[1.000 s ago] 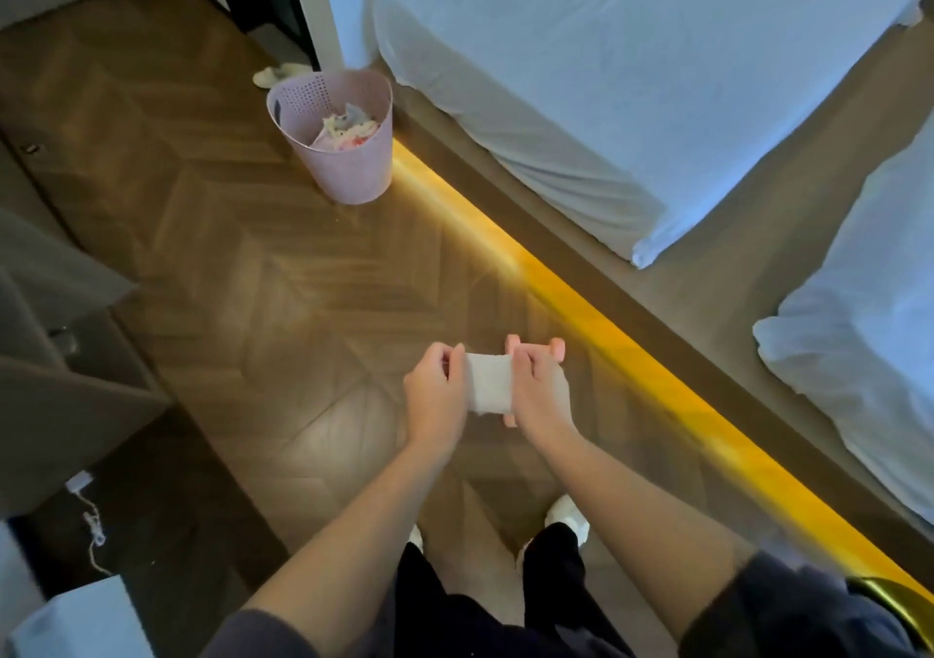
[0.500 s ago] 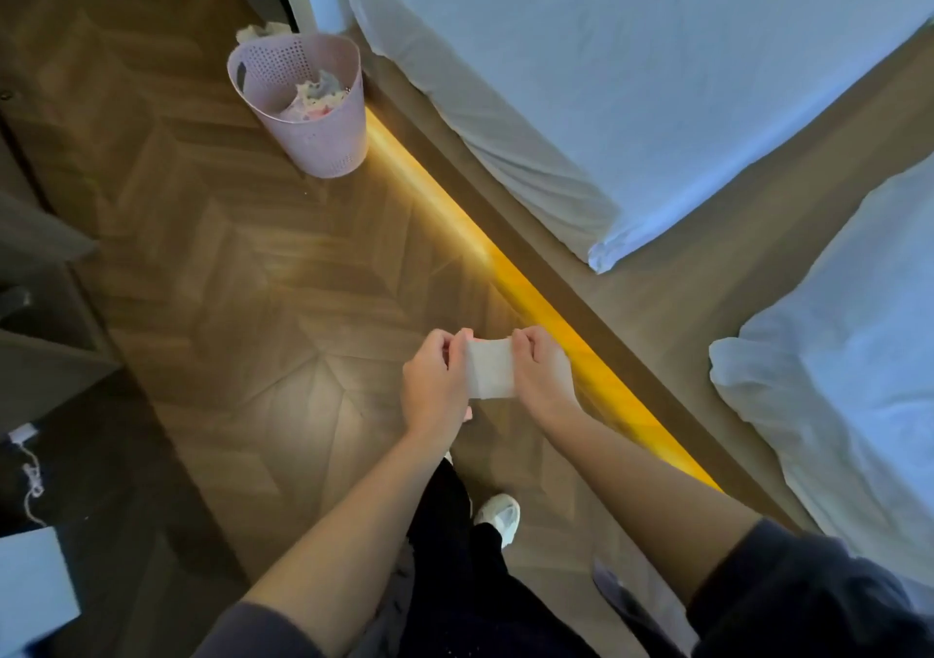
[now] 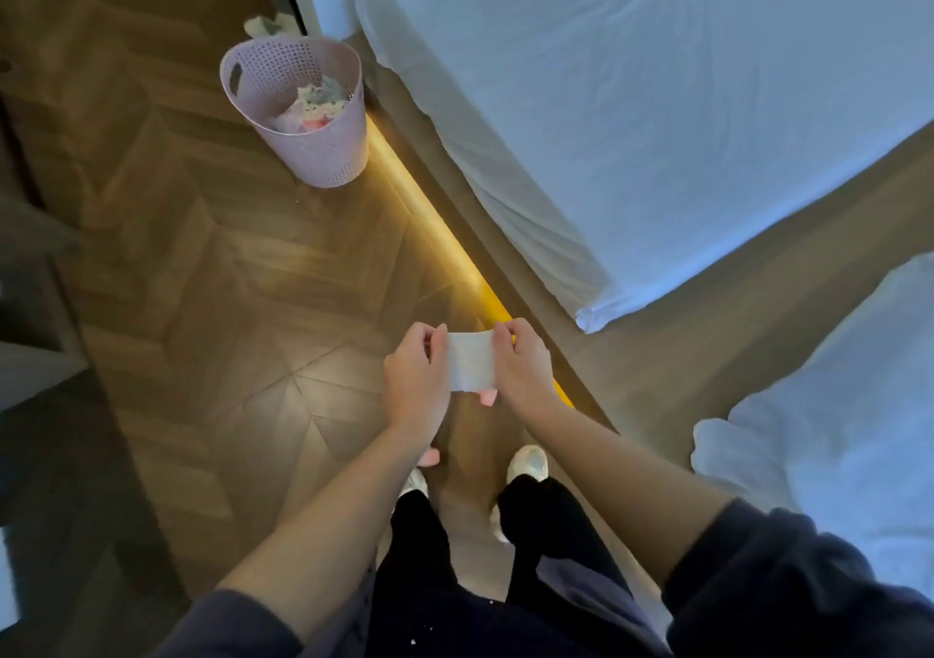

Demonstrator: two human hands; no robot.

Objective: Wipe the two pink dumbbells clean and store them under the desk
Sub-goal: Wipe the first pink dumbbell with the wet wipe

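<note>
From my remote seat, the herringbone wood floor (image 3: 212, 303) fills the left half of the view. A bed with a white sheet (image 3: 632, 101) takes the far right, and more white bedding (image 3: 834, 404) lies at the near right. A yellow light strip (image 3: 439, 232) runs along the foot of the bed platform. A pink perforated basket (image 3: 328, 157) stands on the floor at the far left of the strip, with crumpled scraps inside.

Near the centre, I see the left hand (image 3: 414, 379) and the right hand (image 3: 523, 369) each pinching one side of a white wipe (image 3: 471, 360), stretched flat between them above the floor.

The pink dumbbell (image 3: 487, 397) is mostly hidden – one pink end peeks out just below the wipe, and another pink bit shows beside the left wrist. I cannot tell which hand carries it.
</note>
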